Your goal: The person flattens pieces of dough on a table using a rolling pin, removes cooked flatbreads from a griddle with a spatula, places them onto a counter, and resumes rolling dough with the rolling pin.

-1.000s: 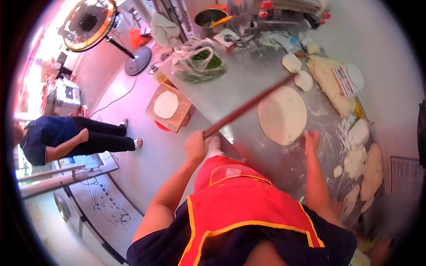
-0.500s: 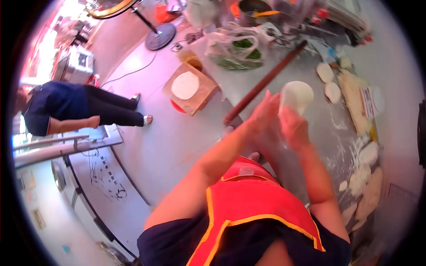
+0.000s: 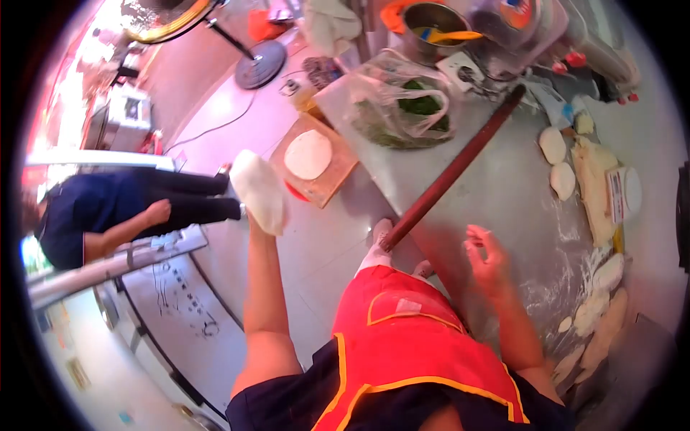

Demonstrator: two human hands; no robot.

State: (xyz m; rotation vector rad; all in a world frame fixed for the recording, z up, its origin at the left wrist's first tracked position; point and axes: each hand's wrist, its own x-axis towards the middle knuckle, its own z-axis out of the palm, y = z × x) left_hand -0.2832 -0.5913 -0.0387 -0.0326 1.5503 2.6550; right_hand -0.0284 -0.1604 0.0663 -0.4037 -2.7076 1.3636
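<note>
Holding a limp dough sheet (image 3: 257, 188) out to the left with the left hand (image 3: 254, 228), well apart from the metal table (image 3: 496, 187). Draped long over the hand, seemingly to spread the weight and save the thin sheet from tearing; exact bend of the fingers beneath hard to tell, being covered by dough. Holding nothing in the right hand (image 3: 491, 267), raised over the near side of the table, fingers loosely curled and set apart from the thumb.

Near the sheet, just right of it, a wooden board (image 3: 336, 167) bearing a dough round (image 3: 308, 154), both low beside the table, probably for easy reach. Slanting from far right to near left, a rolling pin (image 3: 454, 174), near end jutting past the table edge, perhaps for a quick grip.

To the left, floor between the sheet and the coworker (image 3: 115, 208), with room for the left arm short of that person's feet. At the far left corner of the table, a bag of greens (image 3: 402, 108), close to the edge. Between rolling pin and dough pieces (image 3: 563, 181) on the right, a broad stretch of metal for moving the right hand.
</note>
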